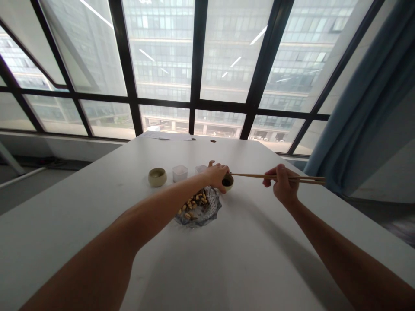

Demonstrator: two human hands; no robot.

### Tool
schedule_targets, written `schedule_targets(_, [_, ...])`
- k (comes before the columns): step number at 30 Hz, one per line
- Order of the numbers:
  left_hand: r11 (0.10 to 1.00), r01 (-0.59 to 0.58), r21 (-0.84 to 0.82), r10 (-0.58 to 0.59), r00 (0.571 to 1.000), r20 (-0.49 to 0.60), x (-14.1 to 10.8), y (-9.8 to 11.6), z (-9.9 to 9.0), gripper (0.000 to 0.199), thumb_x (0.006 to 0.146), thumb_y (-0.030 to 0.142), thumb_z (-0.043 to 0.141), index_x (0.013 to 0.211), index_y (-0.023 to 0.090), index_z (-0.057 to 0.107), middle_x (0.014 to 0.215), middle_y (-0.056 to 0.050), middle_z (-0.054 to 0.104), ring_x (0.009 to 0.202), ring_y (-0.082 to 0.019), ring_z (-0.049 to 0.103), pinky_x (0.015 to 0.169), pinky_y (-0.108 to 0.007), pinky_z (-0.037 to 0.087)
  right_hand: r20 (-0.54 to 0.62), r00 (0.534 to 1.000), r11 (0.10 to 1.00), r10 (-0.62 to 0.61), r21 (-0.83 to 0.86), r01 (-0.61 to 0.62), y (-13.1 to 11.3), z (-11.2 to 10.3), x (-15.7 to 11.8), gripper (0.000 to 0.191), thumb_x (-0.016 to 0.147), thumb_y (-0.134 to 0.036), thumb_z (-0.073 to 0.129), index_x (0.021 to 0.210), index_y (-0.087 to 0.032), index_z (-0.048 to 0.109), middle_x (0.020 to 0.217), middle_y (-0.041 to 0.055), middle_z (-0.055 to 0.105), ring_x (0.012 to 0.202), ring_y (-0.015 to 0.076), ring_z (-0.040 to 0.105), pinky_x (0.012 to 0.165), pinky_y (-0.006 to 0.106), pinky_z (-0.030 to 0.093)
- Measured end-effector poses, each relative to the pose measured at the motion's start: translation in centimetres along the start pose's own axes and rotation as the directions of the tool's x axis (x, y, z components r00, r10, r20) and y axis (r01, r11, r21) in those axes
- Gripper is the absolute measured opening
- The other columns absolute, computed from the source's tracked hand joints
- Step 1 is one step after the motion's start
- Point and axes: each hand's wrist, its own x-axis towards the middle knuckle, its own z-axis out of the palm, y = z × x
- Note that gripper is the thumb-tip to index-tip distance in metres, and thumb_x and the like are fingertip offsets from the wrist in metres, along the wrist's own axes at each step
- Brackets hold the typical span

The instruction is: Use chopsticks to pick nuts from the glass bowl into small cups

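My left hand reaches across the glass bowl and grips the rim of a small pale-green cup with a dark inside. In my right hand is a pair of wooden chopsticks, held level with the tips pointing left at that cup's mouth. Whether the tips pinch anything is too small to tell. Below my left forearm stands the clear glass bowl, with nuts in it that look like pistachios; the forearm hides part of it.
Left of my left hand stand a white cup, another white cup partly hidden by the hand, and a pale-green cup. Papers lie at the far edge of the white table. Windows and a blue curtain are beyond.
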Motion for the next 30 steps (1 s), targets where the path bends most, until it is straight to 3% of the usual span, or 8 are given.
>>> schedule_targets(4, [1.0,0.008,-0.002,-0.008,1.0,-0.003,0.1,-0.4,0.1,0.078,0.061,0.05,0.079,0.127,0.019,0.052,0.132,-0.012,0.062,0.126,-0.03,0.051,0.116,-0.049,0.013,0.0,1.0,1.0,-0.003,-0.013,0.003,0.2,0.1,0.0,0.058,0.09,-0.065,0.053,0.059,-0.019,0.065,0.041,0.0013,0.058,0.033,0.0123,0.051,0.036,0.025,0.042])
schedule_targets(10, [0.997,0.082,-0.01,-0.081,0.994,0.079,0.4,-0.8,-0.3,0.078,0.065,0.058,0.073,0.131,0.02,0.055,0.128,-0.013,0.065,0.127,-0.031,0.053,0.116,-0.05,0.016,0.323,0.946,0.951,-0.026,-0.284,0.123,0.7,0.2,-0.4,0.055,0.09,-0.065,0.055,0.064,-0.018,0.069,0.054,0.0049,0.067,0.046,0.0153,0.061,0.044,0.026,0.048])
schedule_targets(16, [0.997,0.079,-0.002,-0.078,0.99,0.116,-0.3,-1.6,-1.1,0.084,0.071,0.061,0.07,0.141,0.02,0.048,0.139,-0.015,0.059,0.135,-0.034,0.046,0.118,-0.054,0.013,0.151,0.989,0.974,-0.002,-0.225,0.036,-0.3,1.0,-0.5,0.056,0.09,-0.067,0.053,0.069,-0.018,0.07,0.052,0.0041,0.065,0.045,0.0144,0.06,0.044,0.025,0.049])
schedule_targets(19, [0.998,0.056,-0.016,-0.056,0.998,0.012,-3.2,-3.2,-2.8,0.079,0.081,0.061,0.061,0.145,0.018,0.045,0.147,-0.015,0.053,0.141,-0.032,0.039,0.119,-0.053,0.009,0.035,0.997,0.993,0.075,-0.089,-0.071,-2.2,1.7,-0.4,0.059,0.086,-0.072,0.055,0.064,-0.018,0.068,0.048,0.0038,0.063,0.04,0.0132,0.057,0.04,0.024,0.047])
schedule_targets(21, [0.998,0.065,-0.012,-0.066,0.99,-0.122,-6.3,-5.0,-3.9,0.066,0.089,0.058,0.051,0.141,0.018,0.049,0.145,-0.013,0.056,0.139,-0.029,0.042,0.12,-0.052,0.009,0.105,0.983,0.989,0.15,-0.024,-0.148,-3.8,2.5,-0.6,0.059,0.081,-0.073,0.06,0.061,-0.018,0.067,0.043,0.0029,0.061,0.036,0.0121,0.054,0.037,0.023,0.045])
schedule_targets(24, [0.989,0.147,0.023,-0.133,0.944,-0.302,-11.7,-8.4,-4.5,0.053,0.094,0.054,0.045,0.131,0.018,0.058,0.138,-0.011,0.062,0.132,-0.028,0.051,0.119,-0.052,0.014,0.331,0.906,0.962,0.264,-0.02,-0.273,-6.1,4.1,-1.8,0.06,0.076,-0.075,0.064,0.057,-0.017,0.066,0.04,0.0028,0.059,0.032,0.0116,0.051,0.032,0.023,0.042])
schedule_targets(28, [0.944,0.331,0.002,-0.299,0.857,-0.421,-17.6,-12.7,-2.8,0.046,0.092,0.053,0.048,0.119,0.019,0.065,0.131,-0.012,0.066,0.125,-0.03,0.056,0.113,-0.051,0.03,0.617,0.704,0.922,0.353,-0.101,-0.374,-7.5,7.1,-4.3,0.061,0.075,-0.076,0.064,0.061,-0.017,0.069,0.042,0.0037,0.062,0.033,0.0122,0.053,0.032,0.022,0.043])
schedule_targets(30, [0.907,0.418,-0.045,-0.396,0.813,-0.426,-19.4,-14.1,-1.5,0.048,0.091,0.055,0.049,0.119,0.02,0.065,0.132,-0.013,0.065,0.126,-0.032,0.056,0.109,-0.05,0.037,0.653,0.683,0.931,0.327,-0.1,-0.35,-7.3,8.4,-5.1,0.059,0.076,-0.074,0.065,0.062,-0.017,0.069,0.045,0.0038,0.064,0.036,0.0128,0.056,0.034,0.023,0.046])
